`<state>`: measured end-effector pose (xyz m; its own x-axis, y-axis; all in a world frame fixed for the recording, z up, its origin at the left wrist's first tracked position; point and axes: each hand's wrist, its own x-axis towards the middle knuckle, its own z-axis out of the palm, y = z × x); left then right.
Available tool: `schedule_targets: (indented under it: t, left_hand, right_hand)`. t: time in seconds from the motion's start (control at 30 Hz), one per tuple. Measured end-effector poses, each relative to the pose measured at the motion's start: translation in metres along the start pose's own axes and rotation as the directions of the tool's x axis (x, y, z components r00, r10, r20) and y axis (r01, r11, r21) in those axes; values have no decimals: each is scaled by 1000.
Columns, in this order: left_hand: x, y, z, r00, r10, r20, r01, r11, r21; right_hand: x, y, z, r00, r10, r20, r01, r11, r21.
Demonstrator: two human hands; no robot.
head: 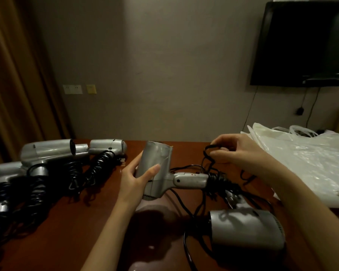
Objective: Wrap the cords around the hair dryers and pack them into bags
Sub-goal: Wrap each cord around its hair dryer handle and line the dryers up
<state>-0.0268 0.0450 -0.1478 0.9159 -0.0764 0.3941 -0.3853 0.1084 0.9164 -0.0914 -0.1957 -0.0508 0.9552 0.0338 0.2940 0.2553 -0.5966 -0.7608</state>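
Partly cropped: leftmost hair dryer (2, 170)

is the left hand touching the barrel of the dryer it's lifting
Touching. The head view shows the left hand wrapped around the silver hair dryer barrel, thumb pressed across its front, with no gap between them.
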Motion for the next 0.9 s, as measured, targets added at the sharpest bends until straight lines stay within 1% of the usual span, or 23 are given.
schedule_targets:
  t: [0.1,0.13,0.2,0.23,0.27,0.3,0.33,0.37,0.43,0.47,0.5,0.53,0.57,0.63,0.7,0.77,0.83,0.9]
  left_hand:
    - [0,-2,0,995,34,-91,-31,999,34]
    - [0,-1,0,991,41,-125,-37,999,31]
    - [1,2,0,980,51,-191,-50,999,10]
    - [1,3,0,972,51,-230,-55,998,-11]
    - [1,4,0,961,41,-273,-54,998,-38]
    - [1,4,0,949,28,-314,-50,997,-61]
    - [1,4,0,937,10,-349,-39,996,-78]
    - [2,3,-1,929,-4,-369,-28,996,-80]
    - [1,2,-1,925,-9,-379,-21,997,-75]
    - [1,2,0,927,-16,-376,-18,996,-86]
    - [0,2,1,928,-23,-371,-16,995,-101]
    - [-1,3,2,930,-24,-367,-19,993,-115]
    - [-1,3,3,932,-18,-362,-26,993,-117]
    - [-1,2,5,939,-4,-343,-34,994,-105]
    - [-2,2,8,949,21,-316,-47,996,-76]
    - [-4,3,12,956,36,-292,-57,997,-61]
    - [-5,5,12,956,29,-291,-56,995,-85]
    - [-3,5,8,956,-9,-292,-40,986,-163]
  right_hand:
    - [-11,-3,13,970,-153,-189,152,988,-23]
    - [-13,-6,17,954,-201,-224,203,979,-15]
    - [-18,-10,24,943,-237,-233,259,964,67]
    - [-20,-11,28,950,-229,-213,259,957,129]
    - [-20,-9,30,961,-204,-186,240,951,198]
    - [-21,-7,33,977,-153,-145,188,946,264]
    - [-19,-2,34,994,-82,-76,102,941,321]
    - [-19,2,35,1000,2,23,-10,934,356]
    - [-15,8,37,964,126,236,-206,912,354]
    - [-13,11,39,935,152,319,-258,911,320]
    - [-11,13,41,910,156,384,-278,917,285]
    - [-9,15,43,895,142,423,-268,928,257]
    - [-8,15,46,899,103,426,-225,943,245]
    - [-7,15,51,938,-41,345,-53,964,260]
    - [-8,11,54,951,-173,255,104,959,265]
    - [-8,7,57,939,-255,229,222,961,163]
    - [-7,12,59,925,-255,281,267,964,-4]
    - [-8,16,55,919,-161,359,227,962,-150]
